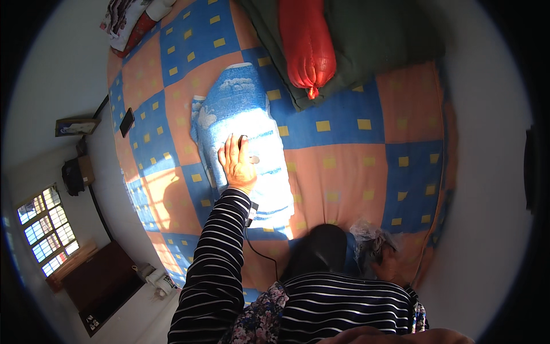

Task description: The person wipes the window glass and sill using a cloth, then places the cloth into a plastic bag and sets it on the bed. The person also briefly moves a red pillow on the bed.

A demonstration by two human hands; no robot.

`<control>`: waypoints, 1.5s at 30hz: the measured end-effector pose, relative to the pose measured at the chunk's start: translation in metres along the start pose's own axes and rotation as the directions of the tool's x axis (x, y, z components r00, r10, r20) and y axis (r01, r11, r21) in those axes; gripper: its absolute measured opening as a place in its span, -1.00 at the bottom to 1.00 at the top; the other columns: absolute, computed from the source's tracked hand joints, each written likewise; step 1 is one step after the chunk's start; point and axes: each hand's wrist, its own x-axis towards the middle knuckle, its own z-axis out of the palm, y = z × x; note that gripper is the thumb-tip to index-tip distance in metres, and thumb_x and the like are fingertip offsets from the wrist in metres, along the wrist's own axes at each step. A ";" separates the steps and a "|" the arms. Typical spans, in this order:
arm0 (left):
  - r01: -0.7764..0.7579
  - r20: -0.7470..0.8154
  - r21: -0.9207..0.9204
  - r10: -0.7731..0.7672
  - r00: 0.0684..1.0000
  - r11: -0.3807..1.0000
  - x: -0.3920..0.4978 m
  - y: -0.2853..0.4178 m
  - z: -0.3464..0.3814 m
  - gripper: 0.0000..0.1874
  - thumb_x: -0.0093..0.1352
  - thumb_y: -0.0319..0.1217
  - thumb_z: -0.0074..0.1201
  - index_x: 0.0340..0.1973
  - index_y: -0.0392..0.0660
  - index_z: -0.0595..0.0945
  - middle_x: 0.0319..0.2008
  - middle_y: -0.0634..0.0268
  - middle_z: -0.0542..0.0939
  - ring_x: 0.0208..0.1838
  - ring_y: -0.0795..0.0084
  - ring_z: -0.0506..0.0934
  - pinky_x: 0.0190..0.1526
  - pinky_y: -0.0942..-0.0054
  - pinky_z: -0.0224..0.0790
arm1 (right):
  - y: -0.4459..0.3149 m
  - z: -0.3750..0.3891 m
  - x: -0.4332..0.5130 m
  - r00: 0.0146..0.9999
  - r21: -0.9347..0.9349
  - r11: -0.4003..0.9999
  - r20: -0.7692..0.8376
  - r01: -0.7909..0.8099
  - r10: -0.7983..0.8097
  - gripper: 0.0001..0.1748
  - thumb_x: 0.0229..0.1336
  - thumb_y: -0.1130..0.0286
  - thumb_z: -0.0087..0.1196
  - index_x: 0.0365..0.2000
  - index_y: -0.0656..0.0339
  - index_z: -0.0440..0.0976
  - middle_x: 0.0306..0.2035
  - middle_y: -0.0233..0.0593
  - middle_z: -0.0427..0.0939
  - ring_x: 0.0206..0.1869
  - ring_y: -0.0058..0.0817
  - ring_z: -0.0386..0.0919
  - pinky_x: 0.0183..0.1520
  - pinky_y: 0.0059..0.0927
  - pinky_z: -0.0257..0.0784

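My left hand point(237, 165) rests palm down on a folded blue and white towel point(234, 99), its fingers a little spread, with a small dark object at the index finger. Strong sunlight whitens much of the cloth. Beside my left wrist lies a small black device point(252, 214) with a cable. At the lower right, my right hand point(389, 264) is at a crumpled clear plastic bag point(367, 230) with dark stuff in it; shadow hides how its fingers close. The towel lies on a bed sheet point(339, 172) with orange and blue checks.
A red cloth bolster point(307, 47) lies on a dark green cloth point(365, 51) at the top. A phone point(127, 122) lies near the bed's left edge. Folded fabrics point(133, 30) are at the upper left. My dark-clad knee point(326, 245) is on the bed beside the plastic bag.
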 end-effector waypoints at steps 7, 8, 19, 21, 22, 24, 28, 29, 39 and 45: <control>0.015 0.032 0.012 -0.016 0.999 1.000 -0.006 -0.001 0.005 -0.45 0.22 -0.48 0.02 0.17 -0.25 0.46 0.26 -0.12 0.38 0.37 -0.11 0.29 0.37 -0.14 -0.06 | 0.003 0.014 0.013 0.994 -0.010 0.997 0.066 -0.082 0.082 -0.17 -0.08 0.25 0.27 0.21 0.32 0.25 0.22 0.17 0.31 0.19 0.14 0.38 0.14 0.03 0.43; 0.003 0.025 0.011 -0.003 1.000 1.000 -0.006 -0.002 0.006 -0.44 0.21 -0.47 0.03 0.18 -0.25 0.45 0.26 -0.13 0.38 0.37 -0.11 0.29 0.37 -0.14 -0.06 | 0.001 0.013 0.016 0.994 -0.012 0.997 0.070 -0.079 0.080 -0.19 -0.05 0.24 0.26 0.21 0.32 0.26 0.23 0.16 0.31 0.19 0.13 0.39 0.13 0.04 0.44; -0.021 0.040 0.024 0.020 0.999 1.000 -0.006 -0.003 0.003 -0.42 0.17 -0.47 0.09 0.16 -0.27 0.45 0.26 -0.15 0.37 0.36 -0.14 0.30 0.38 -0.15 -0.06 | -0.002 0.023 0.053 1.000 -0.060 0.998 -0.004 0.000 0.000 -0.57 0.12 0.23 0.17 -0.01 0.20 0.50 -0.03 0.00 0.52 0.02 -0.04 0.49 0.13 -0.08 0.38; -0.021 0.037 0.024 0.020 0.999 0.999 -0.005 -0.003 0.004 -0.41 0.16 -0.47 0.11 0.16 -0.27 0.45 0.26 -0.15 0.38 0.35 -0.14 0.30 0.38 -0.14 -0.06 | 0.007 0.035 0.057 0.990 -0.102 0.994 -0.130 0.041 -0.054 -0.64 0.13 0.23 0.15 -0.10 0.17 0.56 -0.11 -0.04 0.56 -0.05 -0.06 0.53 0.07 -0.06 0.41; -0.010 0.050 0.028 0.009 0.999 1.000 -0.006 -0.002 0.004 -0.41 0.16 -0.48 0.11 0.15 -0.27 0.45 0.25 -0.14 0.38 0.35 -0.14 0.31 0.37 -0.15 -0.05 | 0.011 0.040 0.060 0.980 -0.157 0.980 -0.141 0.119 -0.142 -0.65 0.12 0.23 0.15 -0.11 0.17 0.57 -0.13 -0.06 0.57 -0.06 -0.07 0.53 0.05 -0.06 0.42; -0.012 0.051 0.018 0.011 0.999 1.000 -0.004 -0.001 0.003 -0.41 0.15 -0.51 0.10 0.14 -0.29 0.44 0.24 -0.16 0.39 0.34 -0.16 0.31 0.36 -0.17 -0.03 | 0.017 0.047 0.064 0.979 -0.163 0.973 -0.091 0.166 -0.182 -0.67 0.12 0.28 0.13 -0.11 0.17 0.56 -0.11 -0.08 0.58 -0.02 -0.10 0.52 0.08 -0.09 0.40; -0.023 0.068 0.014 0.022 0.997 1.000 0.001 0.002 -0.001 -0.35 0.12 -0.55 0.11 0.17 -0.30 0.39 0.21 -0.17 0.40 0.33 -0.18 0.32 0.32 -0.22 0.01 | 0.017 0.048 0.065 1.000 -0.163 0.986 -0.006 0.022 -0.024 -0.69 0.15 0.28 0.08 -0.11 0.16 0.57 -0.13 -0.11 0.59 -0.02 -0.12 0.53 0.07 -0.09 0.41; -0.023 0.074 0.011 0.022 0.997 1.000 0.002 0.003 -0.001 -0.35 0.12 -0.55 0.12 0.18 -0.29 0.38 0.20 -0.16 0.40 0.33 -0.18 0.32 0.31 -0.22 0.01 | 0.016 0.047 0.064 1.000 -0.192 0.981 -0.002 -0.022 0.022 -0.68 0.17 0.24 0.07 -0.13 0.16 0.59 -0.17 -0.13 0.59 -0.06 -0.12 0.54 0.02 -0.07 0.44; -0.013 0.070 0.047 0.009 0.997 0.999 0.002 0.008 0.001 -0.36 0.14 -0.57 0.12 0.19 -0.27 0.37 0.24 -0.15 0.38 0.37 -0.16 0.28 0.35 -0.21 -0.05 | -0.002 0.035 0.052 1.000 -0.363 0.932 0.009 -0.005 0.009 -0.67 0.14 0.26 0.10 -0.11 0.16 0.57 -0.09 -0.10 0.55 0.00 -0.11 0.50 0.09 -0.04 0.37; -0.017 0.037 0.047 0.015 0.999 0.999 -0.002 0.005 0.004 -0.36 0.16 -0.56 0.13 0.20 -0.28 0.37 0.24 -0.13 0.38 0.37 -0.13 0.28 0.35 -0.18 -0.04 | -0.030 0.003 0.042 0.998 -0.221 0.975 0.065 0.001 0.013 -0.63 0.16 0.28 0.06 -0.05 0.23 0.52 -0.08 -0.01 0.54 -0.01 -0.06 0.50 0.07 -0.07 0.41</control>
